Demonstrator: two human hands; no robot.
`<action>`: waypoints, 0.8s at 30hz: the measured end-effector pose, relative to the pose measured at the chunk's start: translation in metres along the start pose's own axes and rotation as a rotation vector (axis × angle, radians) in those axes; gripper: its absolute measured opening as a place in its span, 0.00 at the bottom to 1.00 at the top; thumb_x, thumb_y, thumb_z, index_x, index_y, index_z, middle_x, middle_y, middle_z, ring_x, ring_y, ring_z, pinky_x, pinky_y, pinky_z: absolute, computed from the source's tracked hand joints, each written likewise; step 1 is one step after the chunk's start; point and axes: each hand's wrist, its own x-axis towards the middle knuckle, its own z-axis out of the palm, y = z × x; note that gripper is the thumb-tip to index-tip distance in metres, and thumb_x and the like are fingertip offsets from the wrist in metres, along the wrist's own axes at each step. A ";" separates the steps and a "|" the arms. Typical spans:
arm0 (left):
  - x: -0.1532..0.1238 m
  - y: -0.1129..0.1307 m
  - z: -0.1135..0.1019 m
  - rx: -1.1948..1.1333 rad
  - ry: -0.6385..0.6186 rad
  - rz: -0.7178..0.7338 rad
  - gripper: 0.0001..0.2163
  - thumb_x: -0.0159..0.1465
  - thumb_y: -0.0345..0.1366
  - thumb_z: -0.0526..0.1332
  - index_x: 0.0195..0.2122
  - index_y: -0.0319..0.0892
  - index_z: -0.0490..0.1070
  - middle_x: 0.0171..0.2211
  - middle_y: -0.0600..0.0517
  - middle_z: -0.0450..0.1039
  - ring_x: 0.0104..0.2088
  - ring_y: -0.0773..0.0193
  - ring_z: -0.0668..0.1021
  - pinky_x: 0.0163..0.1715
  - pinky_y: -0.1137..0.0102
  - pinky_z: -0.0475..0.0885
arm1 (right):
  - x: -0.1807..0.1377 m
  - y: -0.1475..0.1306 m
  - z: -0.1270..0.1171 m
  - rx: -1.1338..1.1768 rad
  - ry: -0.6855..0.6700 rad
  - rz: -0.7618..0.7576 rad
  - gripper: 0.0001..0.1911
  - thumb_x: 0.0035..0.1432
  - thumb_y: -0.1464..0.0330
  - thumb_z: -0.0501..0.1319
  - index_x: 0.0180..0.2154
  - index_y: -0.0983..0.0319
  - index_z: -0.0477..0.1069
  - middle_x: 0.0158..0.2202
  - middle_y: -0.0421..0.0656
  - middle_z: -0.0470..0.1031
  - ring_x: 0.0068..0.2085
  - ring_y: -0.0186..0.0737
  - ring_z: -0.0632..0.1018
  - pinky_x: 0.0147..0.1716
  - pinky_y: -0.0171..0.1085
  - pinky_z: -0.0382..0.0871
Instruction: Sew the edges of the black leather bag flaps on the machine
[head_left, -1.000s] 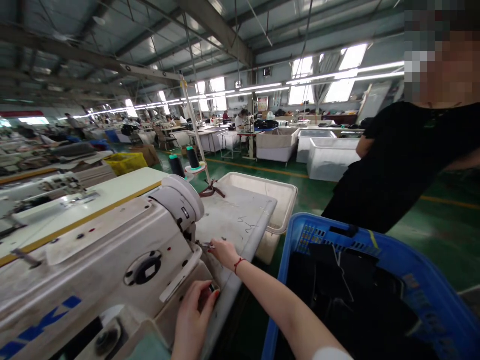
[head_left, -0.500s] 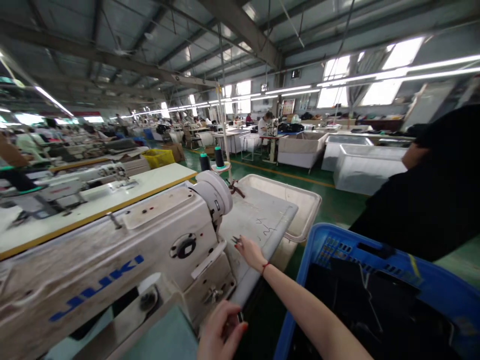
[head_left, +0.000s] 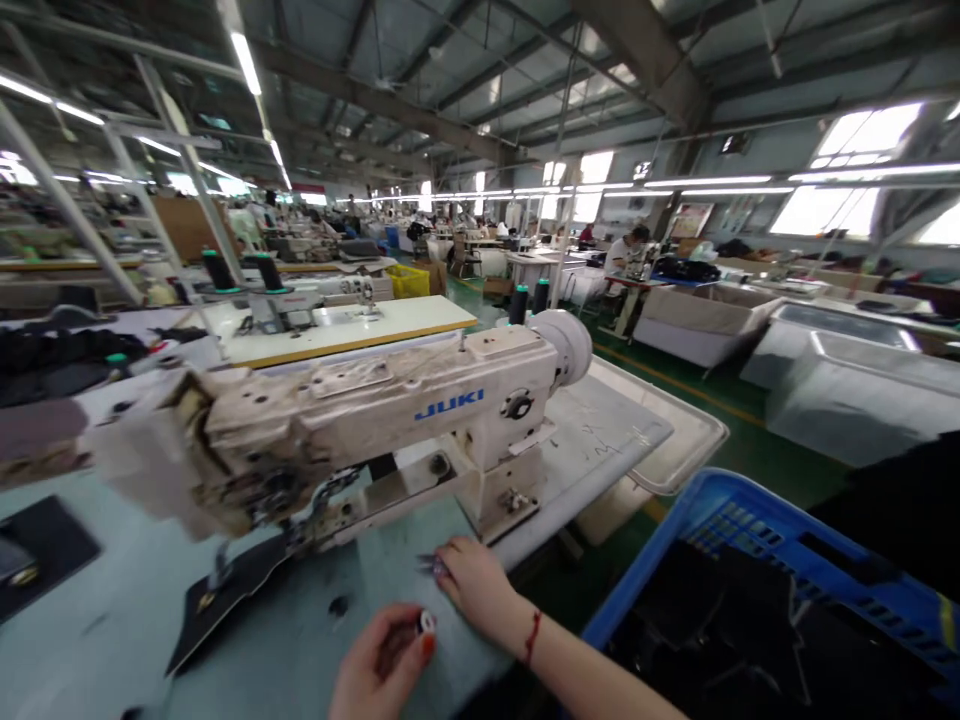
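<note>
My left hand (head_left: 382,662) is at the bottom edge, fingers curled around a small round bobbin (head_left: 426,622). My right hand (head_left: 474,582), with a red string on its wrist, rests on the table just in front of the sewing machine base. It pinches small metal snips (head_left: 432,565). The worn white JUKI sewing machine (head_left: 390,410) stands across the grey table (head_left: 112,640). A black fabric piece (head_left: 225,590) lies under its needle end to the left of both hands.
A blue plastic basket (head_left: 720,510) with dark fabric pieces stands at my right. A white bin (head_left: 690,440) sits beyond the table's end. Another black piece (head_left: 45,540) lies at far left. Other sewing tables and workers fill the hall behind.
My view has swung left, bringing the whole machine into sight. Both hands came back from the machine's right end to the table in front of it. The person in black has dropped out of view.
</note>
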 end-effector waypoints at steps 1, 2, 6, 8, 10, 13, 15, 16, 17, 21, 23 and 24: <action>-0.003 0.006 -0.007 0.008 0.032 0.049 0.18 0.48 0.51 0.69 0.34 0.43 0.76 0.29 0.49 0.79 0.31 0.58 0.80 0.32 0.69 0.77 | 0.004 -0.011 -0.002 0.005 0.016 -0.030 0.14 0.58 0.69 0.58 0.47 0.62 0.71 0.53 0.49 0.68 0.56 0.47 0.67 0.56 0.45 0.59; -0.007 0.011 -0.015 0.029 0.056 0.108 0.17 0.50 0.49 0.69 0.34 0.42 0.76 0.30 0.49 0.79 0.31 0.59 0.79 0.33 0.70 0.77 | 0.004 -0.022 -0.004 0.060 0.039 -0.053 0.15 0.60 0.69 0.56 0.49 0.62 0.70 0.55 0.50 0.66 0.57 0.48 0.66 0.58 0.48 0.57; -0.024 0.026 -0.050 0.163 0.144 0.348 0.09 0.53 0.42 0.68 0.33 0.44 0.77 0.30 0.50 0.77 0.29 0.63 0.76 0.31 0.72 0.74 | -0.023 -0.067 -0.007 0.758 -0.133 -0.036 0.25 0.67 0.56 0.43 0.61 0.59 0.55 0.51 0.52 0.68 0.32 0.34 0.77 0.33 0.38 0.73; -0.032 0.027 -0.065 0.170 0.193 0.376 0.08 0.53 0.41 0.68 0.32 0.44 0.78 0.30 0.50 0.77 0.29 0.62 0.75 0.31 0.72 0.73 | -0.043 -0.092 0.000 1.041 -0.321 -0.019 0.31 0.65 0.50 0.42 0.64 0.57 0.47 0.45 0.50 0.70 0.25 0.31 0.75 0.21 0.31 0.67; -0.039 0.027 -0.078 0.082 0.228 0.312 0.10 0.52 0.42 0.68 0.32 0.44 0.77 0.31 0.49 0.77 0.31 0.61 0.75 0.32 0.71 0.73 | -0.056 -0.115 0.013 1.084 -0.298 -0.095 0.33 0.63 0.49 0.48 0.63 0.59 0.49 0.38 0.46 0.71 0.26 0.31 0.74 0.21 0.29 0.65; -0.048 0.024 -0.090 -0.188 0.218 0.112 0.14 0.50 0.44 0.70 0.33 0.42 0.76 0.30 0.50 0.77 0.33 0.60 0.76 0.35 0.70 0.72 | -0.060 -0.140 0.032 0.775 0.029 -0.311 0.26 0.63 0.57 0.54 0.59 0.60 0.60 0.31 0.42 0.70 0.30 0.31 0.71 0.30 0.31 0.66; -0.054 0.022 -0.093 -0.399 0.187 -0.013 0.15 0.49 0.44 0.72 0.33 0.41 0.76 0.31 0.50 0.76 0.34 0.62 0.76 0.36 0.71 0.72 | -0.056 -0.149 0.038 0.507 0.193 -0.447 0.18 0.64 0.63 0.55 0.55 0.59 0.65 0.31 0.42 0.70 0.32 0.32 0.70 0.33 0.31 0.65; -0.058 0.021 -0.094 -0.503 0.170 -0.060 0.15 0.49 0.44 0.72 0.32 0.41 0.76 0.30 0.51 0.76 0.33 0.64 0.75 0.36 0.72 0.71 | -0.053 -0.152 0.039 0.408 0.243 -0.505 0.16 0.64 0.67 0.55 0.53 0.59 0.66 0.31 0.42 0.71 0.33 0.32 0.70 0.34 0.32 0.64; -0.061 0.020 -0.094 -0.602 0.151 -0.093 0.14 0.49 0.43 0.72 0.32 0.41 0.76 0.30 0.52 0.75 0.32 0.65 0.74 0.35 0.73 0.71 | -0.050 -0.155 0.039 0.343 0.280 -0.559 0.15 0.64 0.69 0.54 0.52 0.60 0.67 0.32 0.42 0.72 0.33 0.32 0.70 0.34 0.32 0.64; -0.070 0.019 -0.097 -0.862 0.043 -0.170 0.10 0.54 0.40 0.70 0.33 0.40 0.77 0.32 0.51 0.74 0.34 0.67 0.74 0.37 0.72 0.71 | -0.044 -0.163 0.026 0.270 0.310 -0.669 0.12 0.63 0.72 0.54 0.48 0.61 0.69 0.34 0.42 0.75 0.33 0.32 0.71 0.34 0.32 0.64; -0.073 0.021 -0.102 -0.909 -0.011 -0.227 0.10 0.55 0.40 0.69 0.34 0.41 0.77 0.35 0.50 0.76 0.37 0.65 0.75 0.39 0.70 0.72 | -0.043 -0.166 0.014 0.311 0.226 -0.642 0.11 0.63 0.71 0.55 0.45 0.61 0.72 0.33 0.42 0.75 0.33 0.31 0.72 0.34 0.31 0.64; -0.073 0.023 -0.105 -0.913 -0.041 -0.260 0.10 0.54 0.40 0.70 0.34 0.41 0.77 0.35 0.49 0.76 0.37 0.64 0.76 0.39 0.69 0.72 | -0.043 -0.167 0.007 0.345 0.163 -0.612 0.10 0.63 0.70 0.56 0.44 0.61 0.73 0.33 0.41 0.76 0.33 0.31 0.73 0.34 0.30 0.65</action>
